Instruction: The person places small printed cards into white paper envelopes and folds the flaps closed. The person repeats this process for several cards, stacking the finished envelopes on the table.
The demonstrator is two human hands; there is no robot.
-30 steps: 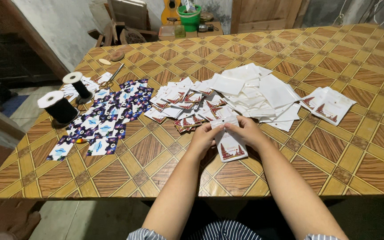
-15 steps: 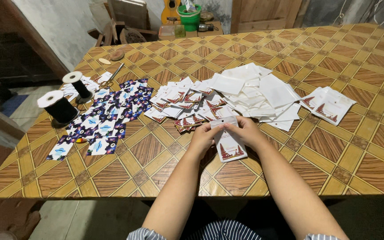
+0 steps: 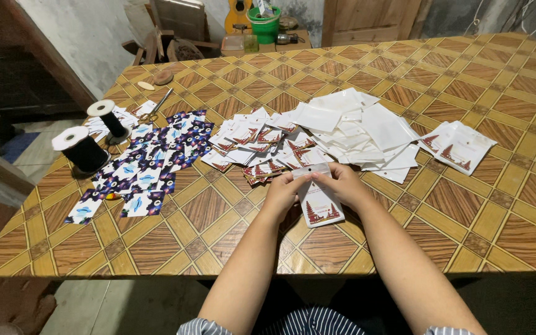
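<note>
Hands (image 3: 314,186) pinching the top edge of one white pouch (image 3: 319,205) on the desk (image 3: 466,211).
Both hands grip it; small finished-looking stack (image 3: 460,144) lies right, larger loose pile (image 3: 317,133) seemingly remains.

Left hand (image 3: 282,193): bare, no ring or glove is worn.
Right hand (image 3: 342,186): bare, nothing is worn on the fingers.
Wrists: no watch or band is seen.
Forearms: left uncovered up to the elbows.
Sleeves (image 3: 196,327): short, striped in dark blue and white, seen at the lower edge.
Shirt front (image 3: 308,321): the same dark and white stripes are shown.
</note>
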